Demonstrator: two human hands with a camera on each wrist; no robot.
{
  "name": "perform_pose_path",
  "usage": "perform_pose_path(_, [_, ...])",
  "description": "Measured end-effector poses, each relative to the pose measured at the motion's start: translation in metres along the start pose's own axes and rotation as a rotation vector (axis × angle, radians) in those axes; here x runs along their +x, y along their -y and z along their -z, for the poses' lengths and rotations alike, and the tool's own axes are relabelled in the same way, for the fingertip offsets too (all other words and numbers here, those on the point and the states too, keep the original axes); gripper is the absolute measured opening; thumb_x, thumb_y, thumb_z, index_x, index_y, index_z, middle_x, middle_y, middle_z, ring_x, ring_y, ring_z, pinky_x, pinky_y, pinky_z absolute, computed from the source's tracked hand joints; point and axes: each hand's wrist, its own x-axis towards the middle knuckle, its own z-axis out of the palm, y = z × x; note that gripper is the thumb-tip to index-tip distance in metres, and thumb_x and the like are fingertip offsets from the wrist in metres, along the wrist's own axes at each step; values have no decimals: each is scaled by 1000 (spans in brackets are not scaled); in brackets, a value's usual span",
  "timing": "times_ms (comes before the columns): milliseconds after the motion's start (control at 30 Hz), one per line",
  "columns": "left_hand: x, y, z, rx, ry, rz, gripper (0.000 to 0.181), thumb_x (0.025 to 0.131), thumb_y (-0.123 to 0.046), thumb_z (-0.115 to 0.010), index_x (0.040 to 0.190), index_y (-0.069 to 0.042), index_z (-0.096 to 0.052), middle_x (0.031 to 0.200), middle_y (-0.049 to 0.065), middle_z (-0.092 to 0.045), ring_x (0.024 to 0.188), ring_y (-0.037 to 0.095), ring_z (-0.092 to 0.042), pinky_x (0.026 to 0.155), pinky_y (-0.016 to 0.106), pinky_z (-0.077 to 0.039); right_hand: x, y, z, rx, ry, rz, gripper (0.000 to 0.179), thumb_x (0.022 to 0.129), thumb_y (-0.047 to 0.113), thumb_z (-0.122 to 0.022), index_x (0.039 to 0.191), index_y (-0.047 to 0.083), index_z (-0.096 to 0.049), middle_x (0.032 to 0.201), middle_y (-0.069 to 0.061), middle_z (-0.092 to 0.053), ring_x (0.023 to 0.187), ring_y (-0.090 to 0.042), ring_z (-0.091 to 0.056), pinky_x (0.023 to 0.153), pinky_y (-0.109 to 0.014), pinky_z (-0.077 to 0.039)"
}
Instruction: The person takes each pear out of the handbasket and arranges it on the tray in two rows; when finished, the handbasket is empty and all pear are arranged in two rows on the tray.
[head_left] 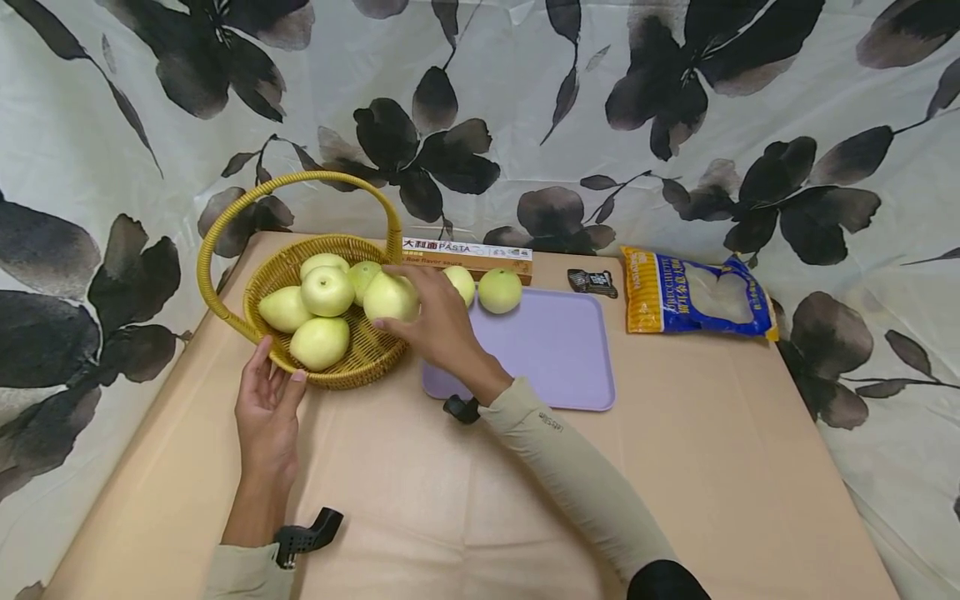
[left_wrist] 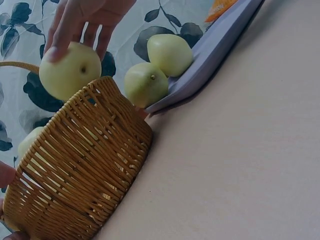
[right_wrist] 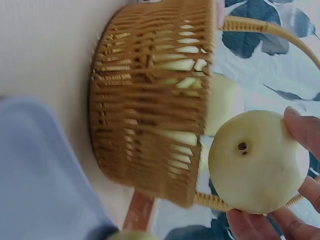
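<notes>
A yellow wicker basket [head_left: 352, 379] with a tall arched handle stands at the left, with several pale green pears [head_left: 320, 342] inside. My left hand [head_left: 268, 417] holds the basket at its near left side, fingertips at the rim. Over the basket's right side, my right hand [head_left: 438, 321] grips a pear [head_left: 392, 297] between thumb and fingers. From the right wrist, this pear [right_wrist: 257, 162] shows its dark blossom end, just beyond the basket rim. Two more pears [head_left: 500, 291] sit at the back left of a lilac tray [head_left: 555, 350], one partly behind my right hand.
Behind the tray lies a pasta box [head_left: 517, 265]. A small black packet [head_left: 592, 282] is near the tray's back right corner. Farther right lies a blue and yellow bag [head_left: 697, 296] with a clear window. Floral cloth hangs behind the table [head_left: 420, 500].
</notes>
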Motion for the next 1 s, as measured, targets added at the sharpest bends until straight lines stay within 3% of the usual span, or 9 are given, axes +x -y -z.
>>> perform_pose_path(133, [-1, 1, 1, -9, 6, -3, 71, 103, 6, -62, 165, -17, -37, 173, 11, -31, 154, 27, -35, 105, 9, -49, -6, -6, 14, 53, -57, 25, 71, 83, 31, -94, 146, 21, -63, 144, -2, -64, 134, -21, -57, 107, -43, -49])
perform_pose_path(367, [-1, 1, 1, -4, 14, -4, 71, 103, 6, -62, 166, -16, -36, 173, 11, -30, 155, 28, -34, 106, 9, -49, -14, -24, 40, 122, -155, 27, 71, 82, 23, -95, 145, 17, -64, 142, -5, -66, 126, -21, -63, 95, -42, -62])
perform_pose_path(667, [-1, -1, 1, -9, 9, -4, 71, 103, 5, -63, 165, -18, -37, 173, 11, -30, 154, 28, -34, 105, 9, -49, -24, -49, 77, 151, -247, -35, 71, 81, 19, -95, 145, 15, -64, 142, -9, -64, 126, -25, -66, 101, -39, -62])
perform_pose_path(1000, [-2, -1, 2, -11, 19, -7, 71, 103, 5, -63, 166, -17, -36, 174, 11, -29, 155, 28, -33, 105, 8, -49, -38, -88, 112, 145, -290, -119, 70, 83, 18, -94, 146, 19, -64, 145, -7, -65, 127, -28, -64, 102, -47, -62])
